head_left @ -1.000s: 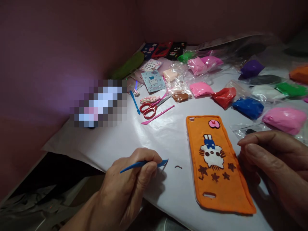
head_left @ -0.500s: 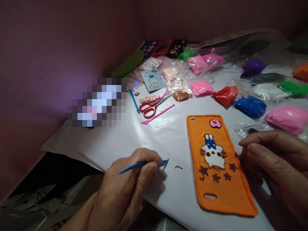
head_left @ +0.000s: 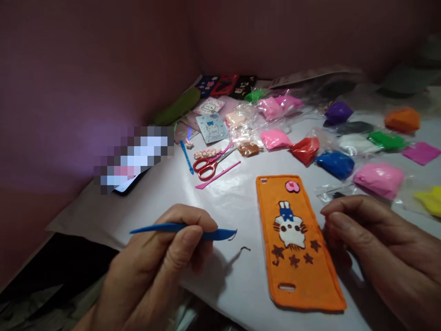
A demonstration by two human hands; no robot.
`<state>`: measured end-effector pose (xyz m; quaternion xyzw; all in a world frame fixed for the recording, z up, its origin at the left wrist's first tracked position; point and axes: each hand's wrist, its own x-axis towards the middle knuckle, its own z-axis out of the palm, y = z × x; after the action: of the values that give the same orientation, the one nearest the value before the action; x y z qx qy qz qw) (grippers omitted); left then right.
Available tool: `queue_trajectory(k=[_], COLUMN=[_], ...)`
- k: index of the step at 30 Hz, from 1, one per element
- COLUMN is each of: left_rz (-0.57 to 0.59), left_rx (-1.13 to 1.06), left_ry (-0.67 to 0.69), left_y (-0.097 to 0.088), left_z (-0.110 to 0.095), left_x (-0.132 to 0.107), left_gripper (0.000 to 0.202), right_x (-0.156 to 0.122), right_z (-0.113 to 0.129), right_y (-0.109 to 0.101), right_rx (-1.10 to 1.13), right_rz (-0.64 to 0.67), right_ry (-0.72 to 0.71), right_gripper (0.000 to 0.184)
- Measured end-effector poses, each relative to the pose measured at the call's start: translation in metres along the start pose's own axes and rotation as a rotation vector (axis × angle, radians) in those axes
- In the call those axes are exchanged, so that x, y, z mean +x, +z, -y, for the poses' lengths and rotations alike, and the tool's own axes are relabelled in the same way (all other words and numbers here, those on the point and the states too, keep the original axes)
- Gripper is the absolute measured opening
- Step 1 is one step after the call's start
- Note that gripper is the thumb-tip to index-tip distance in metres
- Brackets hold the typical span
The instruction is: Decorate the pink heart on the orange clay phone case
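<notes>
My left hand (head_left: 165, 257) is closed around a blue clay modelling tool (head_left: 206, 233), its flat blade pointing right. A thin dark brown clay strand (head_left: 233, 235) hangs from the blade's tip, off the table. Another short brown strand (head_left: 245, 248) lies on the white sheet just below. To the right is an orange clay-covered phone case (head_left: 303, 280), with an upside-down white cat figure (head_left: 292, 235) in blue clothes, brown stars (head_left: 294, 261) and a pink oval (head_left: 292, 186). Beside the case's right edge, my right hand (head_left: 382, 248) has thumb and forefinger together; anything between them is hidden.
Red-handled scissors (head_left: 206, 169), a pink tool (head_left: 218, 174) and another blue tool (head_left: 186, 157) lie beyond my left hand. A partly blurred phone (head_left: 129, 186) is at left. Bagged coloured clay, including blue (head_left: 336, 164) and pink (head_left: 379, 178), spreads across the back right. A wall stands behind.
My left hand has lifted the blue tool, now more level, with the brown strand at its tip. My right thumb and forefinger have come closer together. The view has shifted slightly.
</notes>
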<state>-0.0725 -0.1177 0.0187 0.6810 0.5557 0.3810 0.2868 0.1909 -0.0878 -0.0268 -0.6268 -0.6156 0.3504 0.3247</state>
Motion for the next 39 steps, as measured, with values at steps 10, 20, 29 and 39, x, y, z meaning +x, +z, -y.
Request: queue_trajectory(k=[10,20,29,39], left_rz=[0.261,0.463,0.571,0.586], left_rx=[-0.477,-0.423,-0.580,-0.500], left_ry=[-0.112,-0.073,-0.159,-0.154], left_y=[0.001,0.027,0.031,0.033], left_z=[-0.015,-0.020,0.000,0.006], left_x=[0.085,0.137,0.150,0.147], left_gripper=[0.019,0.022,0.020,0.022], right_x=[0.007,0.018,0.033,0.055], right_z=[0.015,0.013,0.021,0.041], right_y=[-0.005,-0.003,-0.010,-0.005], right_rx=[0.149,0.060,-0.017,-0.071], right_rz=[0.145,0.115,0.276,0.344], right_ry=[0.103,0.117,0.151,0.018], right_gripper=[0.030,0.040,0.055,0.053])
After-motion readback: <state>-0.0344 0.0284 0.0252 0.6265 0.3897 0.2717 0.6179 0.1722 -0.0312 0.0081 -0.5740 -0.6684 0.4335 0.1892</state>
